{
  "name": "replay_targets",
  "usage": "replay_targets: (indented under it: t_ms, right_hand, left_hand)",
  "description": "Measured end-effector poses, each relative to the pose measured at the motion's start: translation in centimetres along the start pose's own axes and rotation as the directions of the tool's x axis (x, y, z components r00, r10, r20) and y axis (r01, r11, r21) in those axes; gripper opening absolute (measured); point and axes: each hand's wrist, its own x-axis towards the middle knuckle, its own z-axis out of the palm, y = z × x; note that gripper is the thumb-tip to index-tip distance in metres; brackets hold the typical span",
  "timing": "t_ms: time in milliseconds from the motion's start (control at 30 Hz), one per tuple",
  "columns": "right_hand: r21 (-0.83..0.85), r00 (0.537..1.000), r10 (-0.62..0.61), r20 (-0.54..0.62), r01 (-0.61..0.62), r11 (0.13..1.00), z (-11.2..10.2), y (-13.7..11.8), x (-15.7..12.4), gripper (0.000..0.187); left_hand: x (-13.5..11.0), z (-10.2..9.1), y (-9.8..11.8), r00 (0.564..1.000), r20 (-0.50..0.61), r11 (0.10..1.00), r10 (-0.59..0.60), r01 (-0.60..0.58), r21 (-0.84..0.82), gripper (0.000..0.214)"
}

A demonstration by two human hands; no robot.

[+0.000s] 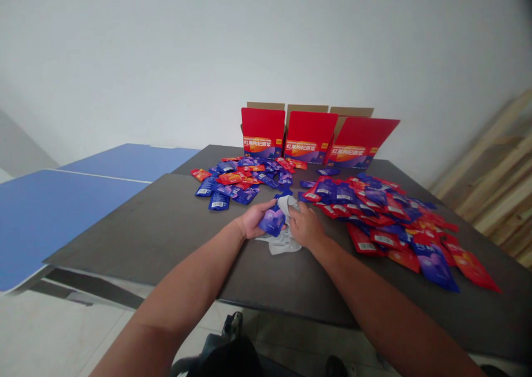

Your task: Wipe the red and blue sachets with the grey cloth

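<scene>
My left hand point(251, 220) is closed on a blue-purple spouted pouch point(272, 220), held upright just above the near part of the dark table. In my right hand point(306, 225) is a light grey cloth point(285, 244), its upper fold against the pouch's right edge and its lower end hanging down to the tabletop. Past my left hand lies a smaller pile of red and blue pouches point(251, 169). A larger heap of red and blue pouches point(374, 199) spreads out to the right of my right hand.
Three open red cartons point(311, 130) stand in a row at the table's back, flaps up. The dark table point(178, 244) meets a blue table tennis table point(83, 205) on the left. Wooden boards point(494, 177) lean at the far right. A wall rises behind.
</scene>
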Motion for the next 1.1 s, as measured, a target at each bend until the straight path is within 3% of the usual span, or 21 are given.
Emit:
replay_targets:
  t_ms: [200,433,500,567,633,700,767,933,1100]
  right_hand:
    - [0.093,0.990,0.114,-0.081,-0.106,0.990,1.1,0.7,0.3,0.045]
    - [0.323,0.951,0.262,-0.165,-0.199,0.925,2.1,2.0,1.1,0.037]
    - [0.312,0.950,0.213,-0.227,-0.136,0.940,1.9,1.8,0.8,0.041]
    - [0.238,0.966,0.075,-0.249,-0.014,0.971,1.4,1.0,0.4,0.043]
    - [0.139,0.979,-0.112,-0.173,0.137,0.981,1.0,0.0,-0.2,0.041]
    - [0.068,0.956,-0.282,-0.076,0.287,0.955,0.6,-1.0,-0.6,0.041]
    - [0.041,0.937,-0.350,-0.012,0.350,0.936,0.4,-1.7,-0.9,0.041]
    - [0.005,0.938,-0.343,0.050,0.343,0.939,0.3,-2.2,-0.8,0.042]
    - [-0.012,0.982,-0.186,0.025,0.187,0.982,0.0,-2.3,-0.7,0.040]
  left_hand:
    - [-0.3,0.1,0.1,0.998,-0.059,0.999,-0.037,0.039,0.037,0.027]
    - [-0.6,0.3,0.5,0.995,0.086,0.999,-0.046,0.047,-0.008,0.040]
    - [-0.5,0.2,0.7,0.997,0.083,0.998,0.003,0.002,-0.067,0.040]
    - [-0.4,0.1,0.8,0.997,0.030,0.990,0.072,-0.068,-0.125,0.039]
    - [-0.1,0.0,0.8,0.993,-0.011,0.978,0.119,-0.119,-0.172,0.039]
    - [0.1,-0.1,0.7,0.992,-0.019,0.973,0.123,-0.124,-0.195,0.040]
    - [0.3,-0.1,0.5,0.996,-0.013,0.979,0.089,-0.090,-0.185,0.043]
    - [0.2,0.4,0.0,1.000,-0.017,0.989,0.022,-0.025,-0.143,0.062]
    - [0.1,1.0,-0.5,0.999,0.038,1.000,-0.001,0.002,-0.014,0.070]
